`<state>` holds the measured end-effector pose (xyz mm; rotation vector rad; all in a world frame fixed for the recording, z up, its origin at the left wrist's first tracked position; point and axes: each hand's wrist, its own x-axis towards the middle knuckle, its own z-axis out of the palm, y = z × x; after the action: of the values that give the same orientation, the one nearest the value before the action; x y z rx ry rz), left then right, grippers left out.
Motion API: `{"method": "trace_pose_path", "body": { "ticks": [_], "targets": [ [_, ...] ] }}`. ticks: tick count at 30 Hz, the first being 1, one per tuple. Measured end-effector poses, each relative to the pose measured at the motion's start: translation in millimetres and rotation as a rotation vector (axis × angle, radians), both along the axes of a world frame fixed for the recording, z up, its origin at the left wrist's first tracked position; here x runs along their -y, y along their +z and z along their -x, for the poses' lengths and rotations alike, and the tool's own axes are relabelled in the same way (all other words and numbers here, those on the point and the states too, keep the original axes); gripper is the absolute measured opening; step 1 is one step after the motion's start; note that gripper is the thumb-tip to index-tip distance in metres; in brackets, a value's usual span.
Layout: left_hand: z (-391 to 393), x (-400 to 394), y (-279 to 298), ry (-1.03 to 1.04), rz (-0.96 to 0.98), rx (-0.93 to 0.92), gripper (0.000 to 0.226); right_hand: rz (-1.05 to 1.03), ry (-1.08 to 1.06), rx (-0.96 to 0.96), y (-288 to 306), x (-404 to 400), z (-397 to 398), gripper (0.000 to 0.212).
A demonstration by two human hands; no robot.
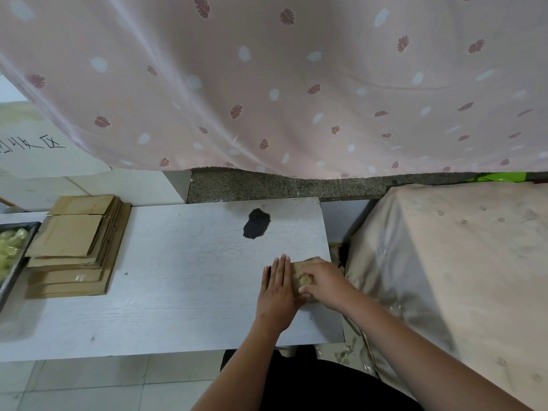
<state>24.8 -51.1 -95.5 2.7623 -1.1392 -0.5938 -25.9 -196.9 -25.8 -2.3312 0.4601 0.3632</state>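
Note:
A small brown cardboard box (298, 269) sits near the right edge of the white table (184, 277). My left hand (277, 287) lies with straight fingers against the box's left side. My right hand (321, 281) rests on top of the box with its fingers curled over it, covering most of it. Something pale and yellowish shows under my right fingers; I cannot tell what it is.
A stack of flattened cardboard boxes (77, 244) lies at the table's left. A metal tray (13, 256) with yellow-green items is at the far left. A dark patch (256, 223) marks the tabletop. A cloth-covered block (456, 262) stands on the right; a pink curtain (267, 84) hangs behind.

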Motion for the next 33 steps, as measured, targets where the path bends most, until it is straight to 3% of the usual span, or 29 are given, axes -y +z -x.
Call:
{"method": "trace_pose_path", "body": {
  "ticks": [2,5,8,10,16,21,26,28,31,33],
  "targets": [
    [1.3,-0.8,0.2,-0.022,-0.050,0.028,0.088,0.029,-0.010,-0.038,-2.4,-2.8,-1.5,0.033],
    [2.7,-0.2,-0.1,-0.026,-0.080,0.050,0.086,0.013,-0.030,-0.057,-3.6,-4.5,-1.0,0.039],
    [2.2,0.7,-1.3,-0.010,-0.075,0.046,0.090,0.086,-0.012,-0.046,1.5,-2.8,2.8,0.014],
    [2.6,0.9,-2.2,-0.010,-0.081,0.050,0.093,0.109,-0.036,-0.041,2.9,0.3,6.2,0.011],
    [0.0,3.3,-2.4,0.010,-0.089,0.048,0.094,-0.135,-0.133,0.079,12.1,2.7,7.8,0.057],
    [-0.1,5.0,4.9,0.022,-0.091,0.063,0.087,-0.071,-0.240,0.078,19.5,7.7,4.4,0.021],
    [-10.2,-8.6,29.3,0.157,-0.021,0.076,0.070,-0.093,-0.260,0.078,38.8,11.2,-10.3,0.020],
    [-18.4,-23.4,41.8,0.230,-0.024,0.096,0.068,-0.168,-0.222,0.095,48.4,7.6,-21.5,0.021],
    [-33.4,-55.1,58.5,0.334,-0.042,0.109,0.066,-0.120,-0.053,0.033,60.6,-8.8,-44.2,0.014],
    [-43.0,-78.9,66.7,0.403,-0.044,0.121,0.066,-0.011,0.073,-0.030,64.6,-26.5,-61.0,0.038]
  ]
}}
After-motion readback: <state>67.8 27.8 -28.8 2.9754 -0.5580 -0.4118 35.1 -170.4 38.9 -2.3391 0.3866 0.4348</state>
